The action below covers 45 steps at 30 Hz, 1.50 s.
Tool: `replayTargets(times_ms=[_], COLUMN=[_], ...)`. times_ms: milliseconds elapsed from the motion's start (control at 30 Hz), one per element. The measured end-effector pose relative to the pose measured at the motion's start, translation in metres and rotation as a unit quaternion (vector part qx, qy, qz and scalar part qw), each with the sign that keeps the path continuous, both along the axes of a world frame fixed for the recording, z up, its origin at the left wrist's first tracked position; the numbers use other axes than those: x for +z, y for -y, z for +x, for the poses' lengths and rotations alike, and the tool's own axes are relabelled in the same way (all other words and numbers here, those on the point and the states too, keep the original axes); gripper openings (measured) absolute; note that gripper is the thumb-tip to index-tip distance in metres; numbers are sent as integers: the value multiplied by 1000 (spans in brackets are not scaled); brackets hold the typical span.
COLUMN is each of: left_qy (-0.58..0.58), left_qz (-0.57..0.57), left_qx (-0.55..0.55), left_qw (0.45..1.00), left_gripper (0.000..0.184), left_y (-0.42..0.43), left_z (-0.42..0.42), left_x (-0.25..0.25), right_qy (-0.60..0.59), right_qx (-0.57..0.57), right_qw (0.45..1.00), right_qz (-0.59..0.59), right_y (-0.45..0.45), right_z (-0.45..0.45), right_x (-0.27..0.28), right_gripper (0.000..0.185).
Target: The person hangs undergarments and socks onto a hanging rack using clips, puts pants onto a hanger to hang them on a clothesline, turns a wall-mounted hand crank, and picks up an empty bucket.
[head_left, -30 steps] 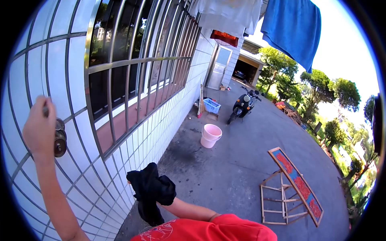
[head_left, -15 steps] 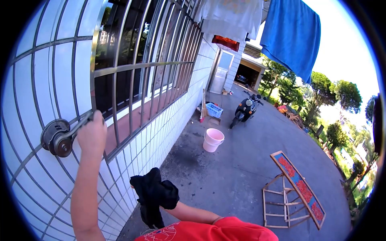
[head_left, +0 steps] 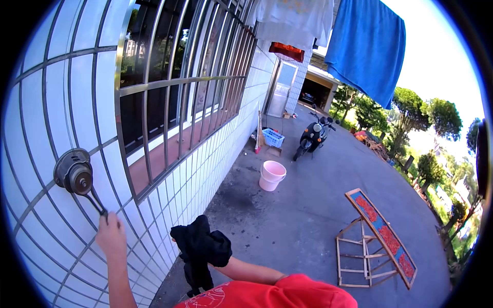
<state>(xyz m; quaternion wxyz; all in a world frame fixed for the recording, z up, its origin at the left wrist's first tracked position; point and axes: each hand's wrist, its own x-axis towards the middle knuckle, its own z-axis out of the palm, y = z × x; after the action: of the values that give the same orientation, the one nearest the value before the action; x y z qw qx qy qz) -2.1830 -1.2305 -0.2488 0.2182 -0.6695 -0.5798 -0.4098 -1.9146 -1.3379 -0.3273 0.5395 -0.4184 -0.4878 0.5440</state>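
Observation:
On the white tiled wall at the left is a round metal hand winch (head_left: pixel 74 172) with a crank handle (head_left: pixel 95 203) pointing down and to the right. My left hand (head_left: pixel 111 236) is closed around the grip at the crank's end. A bunched black cloth garment (head_left: pixel 201 244) hangs from my right hand, which is almost wholly covered by it; a fingertip (head_left: pixel 173 239) shows at its left edge. Overhead hang a blue towel (head_left: pixel 367 51) and a white garment (head_left: pixel 292 23).
A barred window (head_left: pixel 179 97) is set in the wall beside me. On the concrete ground stand a pink bucket (head_left: pixel 272 176), a blue basket (head_left: pixel 273 137), a motorcycle (head_left: pixel 313 136) and a wooden rack (head_left: pixel 367 262) bearing a tilted tray (head_left: pixel 351 193) of red pieces.
My left hand has swung the crank downward, from pointing up and right to pointing down and right. The black garment stays in my right hand. Overhead, the blue towel has shifted slightly lower and left in view.

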Motion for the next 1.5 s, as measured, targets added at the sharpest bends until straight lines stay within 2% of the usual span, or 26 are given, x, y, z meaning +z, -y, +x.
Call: replayTargets(times_ms=[33, 67, 100, 133, 167, 200, 233, 300, 367, 433, 467, 500, 567, 633, 767, 833, 900, 1000, 1067, 1133, 1167, 1233, 1300, 1400, 1467, 1500], left_qy=[-29, -40, -47, -53, -42, -28, 13, 92, 161, 194, 207, 244, 213, 130, 22, 58, 76, 134, 200, 228, 227, 288, 198, 68, 16, 18], left_qz=[27, -24, 18, 15, 74, 94, 55, 30, 90, 171, 192, 163, 53, -20, -108, -138, -15, 23, 40, 182, 152, 49, -22, -76, -137, -127], left_qx=[-24, -39, -39, -42, -41, -22, 7, 46, 36, 69, 41, 36, 35, 23, -61, -133, -165, -99, -75, -78, -18, -46, -50, -52, -58, -71], left_qw=[999, 998, 998, 998, 996, 995, 998, 994, 982, 964, 958, 955, 975, 991, 992, 980, 983, 986, 976, 953, 962, 955, 979, 993, 989, 989], left_gripper=[16, 16, 16, 15, 12, 11, 16, 23, 23, 20, 16, 13, 14, 13, 21, 25, 23, 22, 15, 16, 14, 12, 14, 13, 15, 16], left_y=[-20, -34, -54, -56, -54, -51, -35, -6, 13, 27, 30, 44, 35, 29, -30, -42, -56, -19, 3, 5, 14, 27, 29, -13, -41, -54], left_z=[19, 39, 58, 72, 80, 76, 60, 12, -33, -71, -86, -82, -75, -25, 47, 67, 64, 20, -22, -79, -99, -104, -57, 9, 54, 71], left_x=[8, 26, 48, 86, 126, 166, 203, 233, 208, 150, 115, 90, 19, 3, 48, 113, 163, 221, 211, 151, 115, 38, -8, -4, 45, 76], right_qy=[0, 0, -2, 0, 2, 3, 4, -1, -4, -5, -5, -4, -2, -3, 6, 9, 13, 14, 19, 21, 20, 20, 21, 22, 21, 20], right_qx=[-3, -6, -10, -12, -16, -16, -19, -19, -18, -13, -11, -10, -9, -6, 2, 5, 5, 2, -2, -5, -7, -8, -11, -8, -5, -5], right_qw=[1000, 1000, 1000, 1000, 1000, 1000, 1000, 1000, 1000, 1000, 1000, 1000, 1000, 1000, 1000, 1000, 1000, 1000, 1000, 1000, 1000, 1000, 999, 999, 999, 999], right_qz=[1, 1, 0, 1, 1, 1, 2, 3, 5, 5, 7, 7, 10, 13, 14, 11, 9, -1, -8, -13, -17, -21, -26, -31, -28, -25], right_y=[2, 6, 8, 11, 13, 16, 17, 19, 20, 20, 20, 20, 20, 20, 21, 23, 26, 28, 31, 31, 31, 29, 26, 23, 21, 19], right_z=[1, 2, 3, 4, 5, 6, 7, 8, 7, 7, 7, 6, 5, 4, 4, 5, 7, 10, 12, 14, 13, 13, 12, 10, 9, 8], right_x=[0, 1, 1, 2, 2, 1, 1, 0, 0, 1, 2, 2, 4, 7, 8, 10, 11, 12, 11, 7, 6, 4, 2, 2, 4, 6], right_gripper=[24, 24, 24, 23, 23, 23, 23, 22, 22, 21, 21, 21, 21, 20, 19, 19, 18, 18, 17, 17, 17, 16, 16, 15, 15, 15])
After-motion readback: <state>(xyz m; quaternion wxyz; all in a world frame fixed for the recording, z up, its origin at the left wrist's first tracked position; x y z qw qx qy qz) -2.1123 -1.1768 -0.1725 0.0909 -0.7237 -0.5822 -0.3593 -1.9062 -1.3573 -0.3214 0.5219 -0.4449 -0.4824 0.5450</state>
